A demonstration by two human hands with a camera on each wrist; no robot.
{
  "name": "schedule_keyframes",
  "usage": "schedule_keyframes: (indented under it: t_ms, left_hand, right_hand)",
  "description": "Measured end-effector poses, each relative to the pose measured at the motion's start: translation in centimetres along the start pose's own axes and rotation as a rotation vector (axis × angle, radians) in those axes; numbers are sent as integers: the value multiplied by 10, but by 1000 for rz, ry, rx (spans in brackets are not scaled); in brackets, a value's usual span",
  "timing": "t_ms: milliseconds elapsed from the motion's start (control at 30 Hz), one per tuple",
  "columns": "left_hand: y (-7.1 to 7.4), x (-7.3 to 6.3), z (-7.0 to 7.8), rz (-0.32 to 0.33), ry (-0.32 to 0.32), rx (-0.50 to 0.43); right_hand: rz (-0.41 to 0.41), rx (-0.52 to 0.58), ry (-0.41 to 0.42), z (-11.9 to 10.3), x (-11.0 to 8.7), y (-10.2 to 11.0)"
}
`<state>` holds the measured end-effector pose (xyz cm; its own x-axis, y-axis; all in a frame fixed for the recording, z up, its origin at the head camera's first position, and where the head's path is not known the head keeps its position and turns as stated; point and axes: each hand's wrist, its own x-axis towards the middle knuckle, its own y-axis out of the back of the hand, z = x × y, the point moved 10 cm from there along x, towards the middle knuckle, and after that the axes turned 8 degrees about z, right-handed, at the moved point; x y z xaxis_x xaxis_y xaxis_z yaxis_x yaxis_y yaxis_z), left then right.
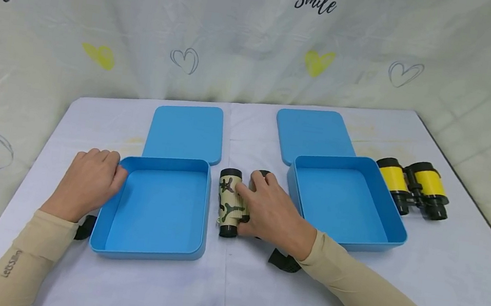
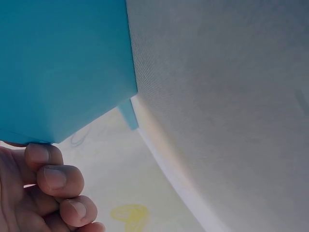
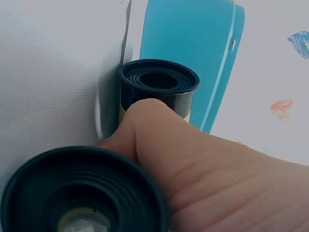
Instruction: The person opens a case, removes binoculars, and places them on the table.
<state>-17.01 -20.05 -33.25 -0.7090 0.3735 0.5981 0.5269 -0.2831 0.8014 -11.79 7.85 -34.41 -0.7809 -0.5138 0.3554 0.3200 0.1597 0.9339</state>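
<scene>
Camouflage binoculars (image 1: 231, 200) with black ends lie on the table between two blue boxes. My right hand (image 1: 277, 214) grips them from above, covering much of their right barrel. In the right wrist view, the thumb (image 3: 154, 121) reaches between the two black eyecups (image 3: 159, 77). At the back left corner of the left blue box (image 1: 154, 208), my left hand (image 1: 92, 179) holds the rim with curled fingers. The left wrist view shows those fingers (image 2: 55, 179) right at the edge of the box wall (image 2: 72, 63). Both boxes stand without lids, their insides bare.
Two flat blue lids, a left lid (image 1: 185, 132) and a right lid (image 1: 315, 134), lie behind the boxes. Yellow and black binoculars (image 1: 427, 190) rest against the far right of the right blue box (image 1: 346, 202). A printed curtain (image 1: 251, 35) hangs behind the white table (image 1: 153, 291).
</scene>
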Motion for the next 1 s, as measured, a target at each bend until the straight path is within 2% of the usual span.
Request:
schedule_keyframes:
  t_ms: [200, 367, 500, 600, 700, 833, 1000]
  left_hand:
    - [-5, 1, 0, -4, -3, 17]
    - [-1, 3, 0, 39, -34, 97]
    - [2, 4, -7, 28, 11, 129]
    - [3, 3, -15, -29, 87, 116]
    - [6, 3, -23, -67, 134, 104]
    - [19, 4, -27, -49, 139, 117]
    - [35, 5, -32, -19, 149, 140]
  right_hand:
    - [-58, 14, -33, 4, 0, -3]
    - [-104, 39, -66, 6, -2, 0]
    - [-104, 73, -91, 7, -4, 12]
    - [-55, 98, -88, 10, -6, 26]
    - [-6, 120, -90, 20, -8, 42]
    - [68, 102, -96, 45, -13, 66]
    - [241, 36, 2, 76, -28, 102]
